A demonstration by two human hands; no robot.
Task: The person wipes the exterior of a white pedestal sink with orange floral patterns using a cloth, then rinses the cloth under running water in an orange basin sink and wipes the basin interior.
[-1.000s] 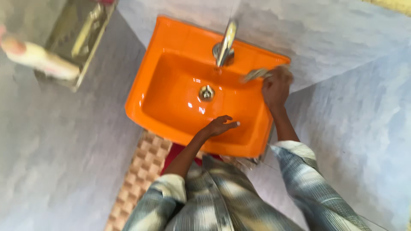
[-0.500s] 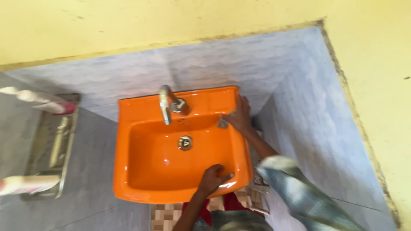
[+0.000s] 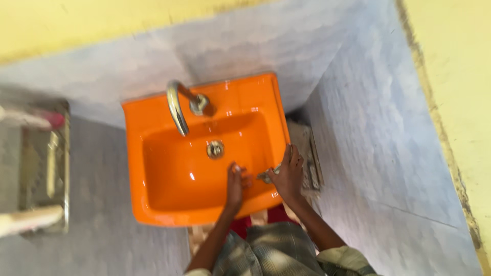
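An orange wash basin (image 3: 153,128) is fixed to a grey tiled wall, with a curved metal tap (image 3: 178,108) at its back and a metal drain (image 3: 215,149) in the bowl. My left hand (image 3: 235,184) rests inside the bowl near the front rim, fingers together, flat on the orange surface. My right hand (image 3: 288,175) is at the basin's front right corner, holding a small grey scrubbing pad (image 3: 266,177) against the rim.
A metal wall rack (image 3: 46,168) with pale bottles hangs on the left wall. Grey tiled walls meet in a corner to the right of the basin, with yellow paint above. Patterned floor tiles (image 3: 197,235) show below the basin.
My right hand moved with the pad from the basin's back right corner down to the front right corner. My left hand shifted slightly along the front of the bowl. The view swung about.
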